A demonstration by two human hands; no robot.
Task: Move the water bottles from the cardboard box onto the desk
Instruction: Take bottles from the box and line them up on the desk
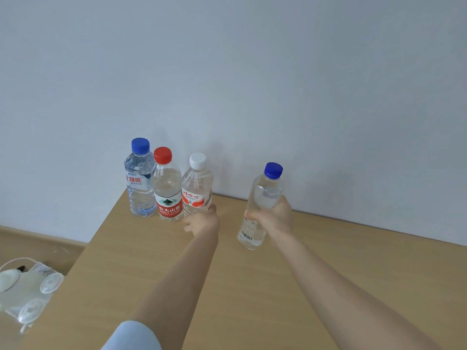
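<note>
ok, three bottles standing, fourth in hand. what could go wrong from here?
The left hand is at the base of the white-cap bottle, which stands close beside the red-cap bottle; a clumsy withdrawal could topple the row.
The row sits by the far left corner of the desk; a fallen bottle might roll off.
The right hand holds the fourth bottle tilted; set down so, it could tip.

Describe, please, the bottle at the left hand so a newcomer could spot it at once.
At the far left corner of the wooden desk, three bottles stand in a row. The white-capped bottle is the rightmost, with the left hand at its base. Only it has a white cap and orange-and-white label; its neighbours' caps are red and blue.
</note>
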